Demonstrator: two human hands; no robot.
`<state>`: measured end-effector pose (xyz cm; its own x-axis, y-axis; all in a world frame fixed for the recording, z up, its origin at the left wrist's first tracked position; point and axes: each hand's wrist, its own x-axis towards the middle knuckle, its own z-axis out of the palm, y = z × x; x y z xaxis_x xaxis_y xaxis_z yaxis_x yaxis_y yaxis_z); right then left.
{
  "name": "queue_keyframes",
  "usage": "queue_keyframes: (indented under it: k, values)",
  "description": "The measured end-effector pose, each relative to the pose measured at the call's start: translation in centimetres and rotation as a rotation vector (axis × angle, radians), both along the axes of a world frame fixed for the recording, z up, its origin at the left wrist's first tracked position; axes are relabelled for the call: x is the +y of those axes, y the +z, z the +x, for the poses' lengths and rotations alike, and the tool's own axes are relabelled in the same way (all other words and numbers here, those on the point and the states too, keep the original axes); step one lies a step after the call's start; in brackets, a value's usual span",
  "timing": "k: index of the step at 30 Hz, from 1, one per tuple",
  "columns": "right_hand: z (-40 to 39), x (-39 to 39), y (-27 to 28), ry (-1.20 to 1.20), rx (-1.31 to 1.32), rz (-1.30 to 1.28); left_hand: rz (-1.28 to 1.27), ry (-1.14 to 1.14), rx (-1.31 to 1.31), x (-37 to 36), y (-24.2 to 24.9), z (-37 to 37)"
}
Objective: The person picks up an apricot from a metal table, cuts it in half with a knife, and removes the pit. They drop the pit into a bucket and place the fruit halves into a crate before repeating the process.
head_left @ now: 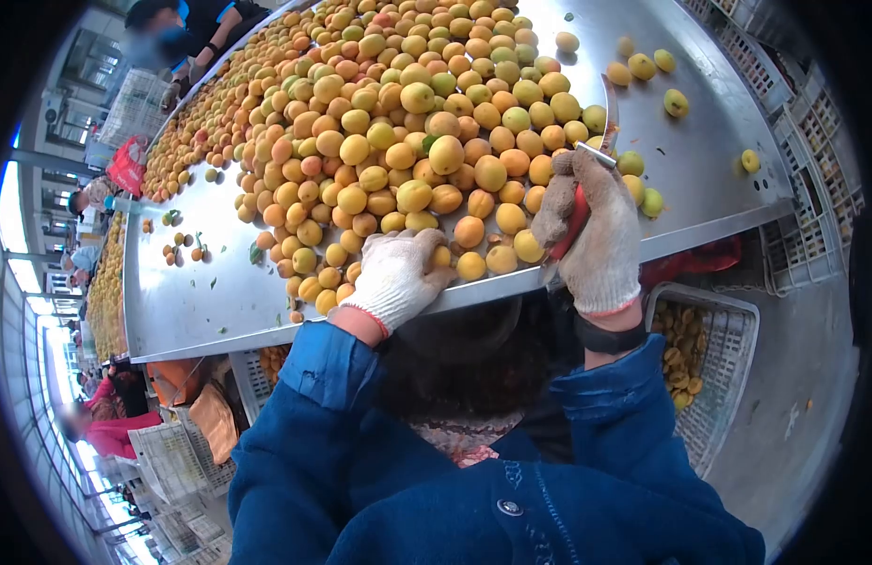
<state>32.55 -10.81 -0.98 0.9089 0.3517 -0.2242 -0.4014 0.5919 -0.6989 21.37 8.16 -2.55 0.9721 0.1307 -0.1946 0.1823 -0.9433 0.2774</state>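
Note:
A heap of yellow, orange and greenish apricots (360, 141) covers much of the metal table (172, 311). At the table's near edge my left hand (403, 278), in a white knitted glove, has its fingers curled in at the heap's front. A small yellow apricot (440, 256) shows between its thumb and forefinger. My right hand (600, 235), gloved too and dirty at the fingers, is closed round the red handle of a knife (577, 221). The knife's blade points away from me, beside the right side of the heap.
Loose apricots (676, 103) lie on the table's right part. Below the right edge stands a plastic crate (737, 377) holding fruit. More crates (812, 226) stand along the right. A co-worker (196, 38) is at the far left side, and another person in pink (116, 433) is lower left.

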Motion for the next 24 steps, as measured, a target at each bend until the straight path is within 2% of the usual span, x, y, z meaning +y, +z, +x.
queue_keyframes:
  k: [5, 8, 10, 14, 17, 20, 24]
  values:
    - [0.3, 0.0, -0.2, -0.022, 0.009, -0.01, -0.017, 0.074, -0.077, 0.0, 1.2, 0.2]
    - [0.0, 0.5, 0.2, -0.013, 0.038, -0.047, 0.007, -0.002, 0.028, -0.1, 1.6, 0.5]
    - [0.0, 0.5, 0.4, -0.012, 0.065, -0.055, 0.1, -0.039, -0.173, -0.3, 1.0, 0.8]
    - [0.1, 0.3, 0.3, 0.002, 0.05, -0.064, 0.162, -0.059, -0.323, -0.8, 1.6, 1.8]
    - [0.2, 0.2, 0.5, 0.006, 0.063, -0.058, 0.103, -0.082, -0.119, -1.3, 1.1, 2.9]
    - [0.2, 0.2, 0.6, 0.01, 0.076, -0.071, 0.176, -0.108, -0.178, -1.4, 0.5, 3.6]
    - [0.6, 0.1, 0.1, 0.02, 0.055, -0.058, 0.164, -0.09, -0.022, -1.5, 1.3, 4.2]
